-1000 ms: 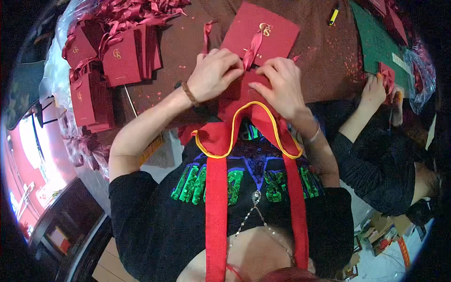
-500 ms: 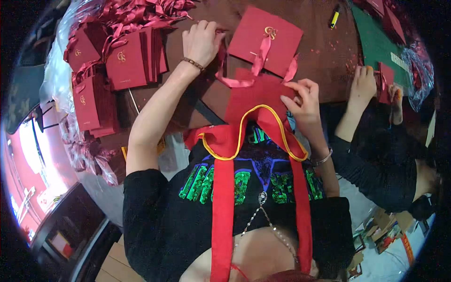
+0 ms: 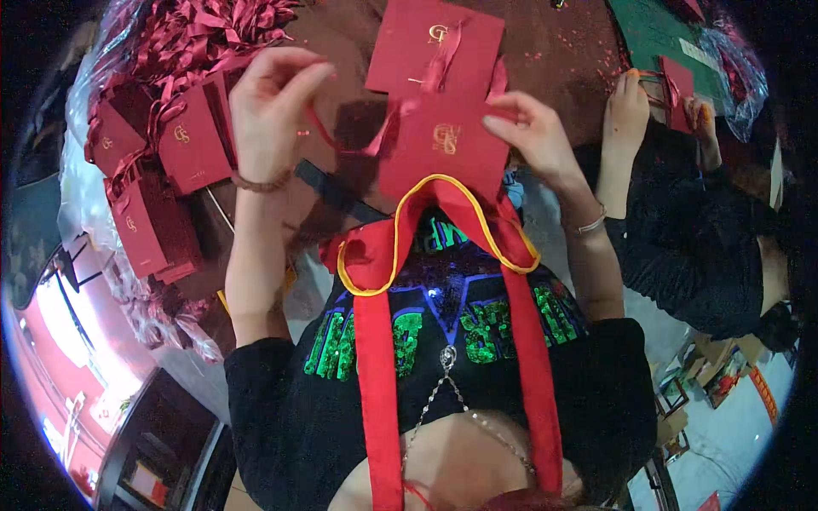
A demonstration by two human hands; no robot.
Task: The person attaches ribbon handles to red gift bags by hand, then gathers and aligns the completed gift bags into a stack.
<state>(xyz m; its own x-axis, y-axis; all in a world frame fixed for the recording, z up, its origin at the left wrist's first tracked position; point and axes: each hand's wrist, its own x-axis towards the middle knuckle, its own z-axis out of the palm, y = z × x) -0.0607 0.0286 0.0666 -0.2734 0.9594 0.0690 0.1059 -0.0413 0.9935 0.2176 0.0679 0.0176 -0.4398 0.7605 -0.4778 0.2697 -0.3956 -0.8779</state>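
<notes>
Head view: locate maroon gift bag [image 3: 416, 163] between left hand [image 3: 277, 98] and right hand [image 3: 532, 132], set well apart. Note right hand at bag's right edge, ribbon [image 3: 373, 148] curving toward left hand. Cannot tell firmness of either grip.

The short-sleeved black shirt [image 3: 281, 409] bears green sequins [image 3: 407, 341]. The red apron [image 3: 376, 375] has yellow trim [image 3: 395, 243]. A brown bracelet [image 3: 262, 184], silver bangle [image 3: 591, 226] and necklace [image 3: 448, 356] show.

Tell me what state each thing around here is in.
Upper red bag: lying flat
Lower red bag: emblem side up
Curved ribbon: slack
Left hand: fingers bent, hold on ribbon unclear
Right hand: at lower red bag's edge, grip unclear
Ribbon heap: loose, tangled
Clear plastic: crumpled
</notes>
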